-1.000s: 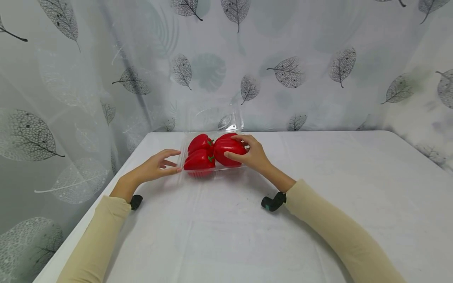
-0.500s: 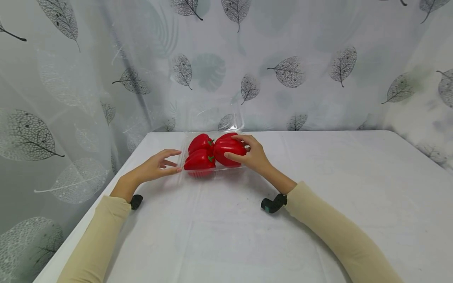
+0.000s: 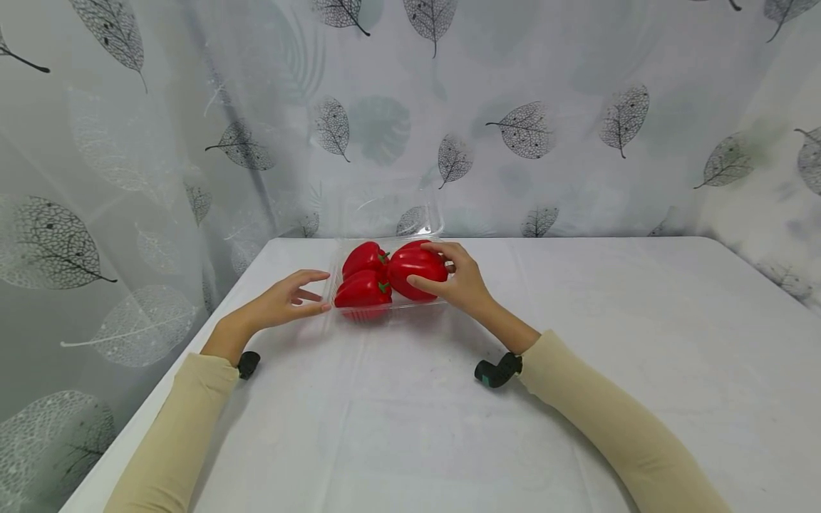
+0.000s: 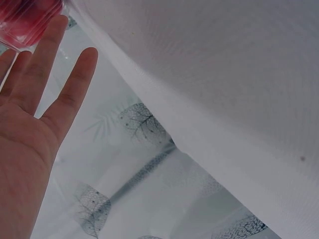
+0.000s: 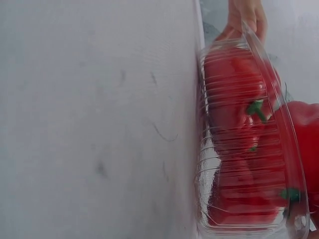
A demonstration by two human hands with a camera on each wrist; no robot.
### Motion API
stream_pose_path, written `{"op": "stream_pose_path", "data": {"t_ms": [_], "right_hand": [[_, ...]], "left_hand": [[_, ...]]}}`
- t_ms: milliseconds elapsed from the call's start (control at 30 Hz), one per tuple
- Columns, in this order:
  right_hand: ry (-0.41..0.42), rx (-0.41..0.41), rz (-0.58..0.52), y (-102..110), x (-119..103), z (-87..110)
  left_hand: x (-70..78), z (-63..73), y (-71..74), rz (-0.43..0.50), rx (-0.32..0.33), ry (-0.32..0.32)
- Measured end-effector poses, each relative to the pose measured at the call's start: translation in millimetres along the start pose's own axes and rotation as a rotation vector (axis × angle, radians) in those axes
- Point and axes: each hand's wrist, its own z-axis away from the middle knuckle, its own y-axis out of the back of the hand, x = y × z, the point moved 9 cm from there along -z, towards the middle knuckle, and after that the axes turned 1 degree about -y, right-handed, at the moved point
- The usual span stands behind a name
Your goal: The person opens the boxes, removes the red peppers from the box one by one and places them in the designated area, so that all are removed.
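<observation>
A clear plastic clamshell box (image 3: 410,306) stands at the far left of the table, its lid (image 3: 388,203) raised. Two red bell peppers with green stems, the front one (image 3: 363,288) and the back one (image 3: 364,260), lie in its left half. My right hand (image 3: 463,283) grips another red bell pepper (image 3: 417,271) over the right half, thumb in front and fingers behind. In the right wrist view that pepper (image 5: 305,144) shows above the box's rim, with more red peppers seen through the ribbed wall. My left hand (image 3: 285,299), fingers spread, has its fingertips right at the box's left wall.
A white cloth covers the table (image 3: 462,427). Behind it hangs a pale curtain (image 3: 564,64) printed with leaves, which also runs along the left side. A small black device (image 3: 497,370) is strapped at my right wrist, another (image 3: 248,364) at my left.
The pepper in my right hand has turned or shifted slightly up and back, covering more of what lies behind it. My left hand stays at the box's wall.
</observation>
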Motion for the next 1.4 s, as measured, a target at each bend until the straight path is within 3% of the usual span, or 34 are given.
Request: {"op": "stream_pose_path", "data": {"t_ms": [333,1400], "right_hand": [[0.033,0.012,0.018,1,-8,1.5],[0.072,0.016,-0.017,9,-21,1.5]], "left_hand": [[-0.5,1.6,0.0,0.010,-0.004,0.019],[-0.4,0.0,-0.2,-0.001,-0.002,-0.008]]}}
